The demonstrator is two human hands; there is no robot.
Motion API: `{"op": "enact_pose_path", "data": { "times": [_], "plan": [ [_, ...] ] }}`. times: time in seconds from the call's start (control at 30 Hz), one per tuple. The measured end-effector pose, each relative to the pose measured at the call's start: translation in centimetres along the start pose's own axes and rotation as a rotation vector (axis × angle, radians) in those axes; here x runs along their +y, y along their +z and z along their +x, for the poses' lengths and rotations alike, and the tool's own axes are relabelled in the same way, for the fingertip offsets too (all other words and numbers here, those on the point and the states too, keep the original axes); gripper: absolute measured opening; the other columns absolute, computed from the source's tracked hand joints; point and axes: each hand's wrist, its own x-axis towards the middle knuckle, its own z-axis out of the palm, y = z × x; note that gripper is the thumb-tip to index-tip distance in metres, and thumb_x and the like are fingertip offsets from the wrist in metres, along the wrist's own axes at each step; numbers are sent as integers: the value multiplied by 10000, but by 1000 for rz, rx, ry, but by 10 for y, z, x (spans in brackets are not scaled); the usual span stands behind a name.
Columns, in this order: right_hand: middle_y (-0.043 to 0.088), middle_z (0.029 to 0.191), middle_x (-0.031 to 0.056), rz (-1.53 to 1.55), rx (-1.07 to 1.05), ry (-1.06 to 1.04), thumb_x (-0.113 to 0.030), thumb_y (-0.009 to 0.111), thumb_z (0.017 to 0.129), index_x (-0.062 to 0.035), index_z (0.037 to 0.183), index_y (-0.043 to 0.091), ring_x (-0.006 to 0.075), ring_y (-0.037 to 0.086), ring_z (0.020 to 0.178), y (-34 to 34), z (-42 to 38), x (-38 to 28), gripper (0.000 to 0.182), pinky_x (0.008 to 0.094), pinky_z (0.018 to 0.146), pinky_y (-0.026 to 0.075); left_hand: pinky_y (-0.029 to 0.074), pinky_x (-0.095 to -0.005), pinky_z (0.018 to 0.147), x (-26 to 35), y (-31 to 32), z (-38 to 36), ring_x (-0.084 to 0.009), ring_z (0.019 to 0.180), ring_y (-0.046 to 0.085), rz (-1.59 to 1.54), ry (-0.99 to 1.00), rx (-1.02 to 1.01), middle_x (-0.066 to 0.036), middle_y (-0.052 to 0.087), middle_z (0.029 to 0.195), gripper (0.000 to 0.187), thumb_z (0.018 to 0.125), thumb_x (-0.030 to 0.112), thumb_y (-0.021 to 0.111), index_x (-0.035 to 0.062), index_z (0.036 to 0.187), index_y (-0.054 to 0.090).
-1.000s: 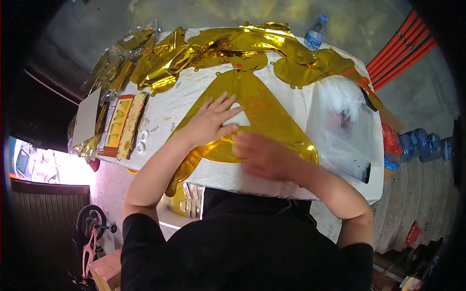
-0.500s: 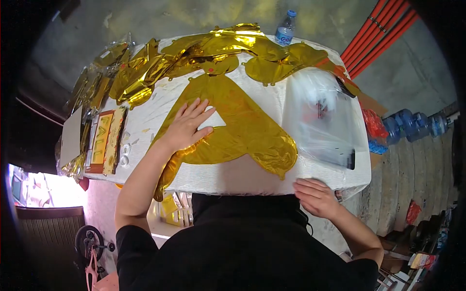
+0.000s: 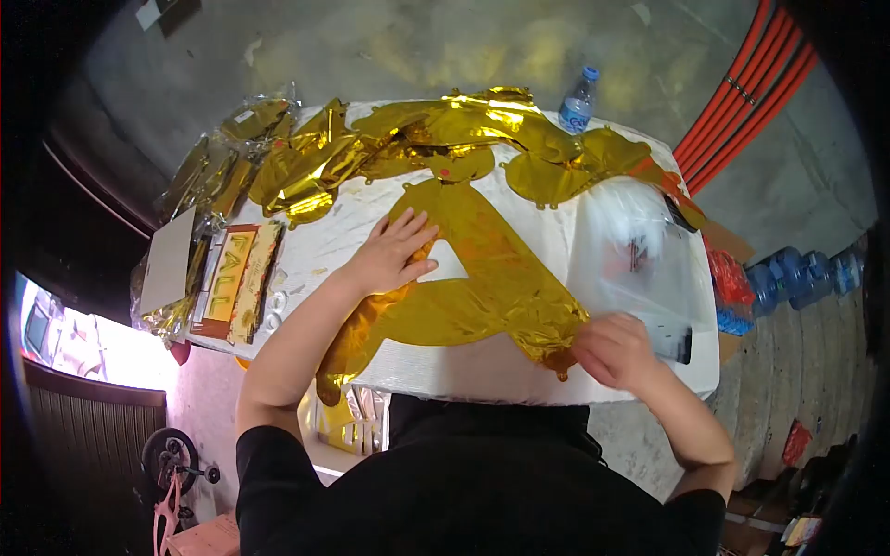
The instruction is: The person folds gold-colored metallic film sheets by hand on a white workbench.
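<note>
A flat gold foil balloon shaped like a letter A (image 3: pixel 491 236) lies spread on the white-covered table, its narrow top away from me. Pressed flat on its left leg is my left hand (image 3: pixel 389 255), fingers stretched out beside the triangular hole. My right hand (image 3: pixel 616 352) is at the outer edge of the right leg, near the lower corner. Its fingers are curled together and slightly blurred; whether they pinch the foil is hidden. Beyond the A, more gold foil balloons (image 3: pixel 454 120) lie in a crumpled chain along the far edge.
Right of the A lies a stack of clear plastic bags (image 3: pixel 635 269). A water bottle (image 3: pixel 578 100) stands at the far edge. On the left are a FALL card (image 3: pixel 227 278), packaged foil (image 3: pixel 209 181) and a white card (image 3: pixel 169 264). Red pipes (image 3: pixel 742 93) lean beyond the table.
My right hand has moved from the table's front edge up to the right leg of the A, its fingers curling in. The left hand stays on the foil; the whole view has shifted.
</note>
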Motion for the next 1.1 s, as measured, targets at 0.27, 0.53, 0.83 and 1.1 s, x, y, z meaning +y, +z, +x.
{"op": "enact_pose_path", "data": {
  "times": [0.27, 0.53, 0.83, 1.1],
  "plan": [
    [595, 1064, 146, 95, -50, 85, -141, 666, 780, -45, 994, 616, 345, 564, 982, 96, 147, 78, 241, 418, 812, 474, 163, -502, 1126, -5, 11, 6, -319, 1409, 213, -50, 23, 118, -138, 305, 1496, 625, 897, 457, 541, 159, 1423, 379],
    [557, 1161, 162, 43, -97, 274, -237, 604, 828, -98, 1141, 616, 329, 526, 1074, 195, 221, 121, 342, 482, 904, 414, 154, -497, 1134, -4, 10, 6, -315, 1403, 229, -34, 25, 135, -146, 337, 1476, 626, 892, 497, 516, 131, 1390, 422],
    [586, 1213, 167, -153, 33, 343, -243, 565, 859, -67, 1154, 626, 314, 550, 1127, 201, 244, 141, 350, 518, 962, 394, 132, -500, 1138, -3, 7, 5, -325, 1406, 217, -81, 35, 137, -155, 335, 1472, 626, 886, 486, 529, 117, 1381, 432],
    [670, 879, 194, 146, 183, 501, -105, 594, 817, -27, 953, 690, 330, 654, 793, 138, 225, 154, 184, 378, 743, 514, 141, -477, 1138, -3, 7, 5, -300, 1342, 337, -45, 36, 137, -152, 417, 1407, 623, 873, 469, 555, 113, 1372, 439]
  ]
}}
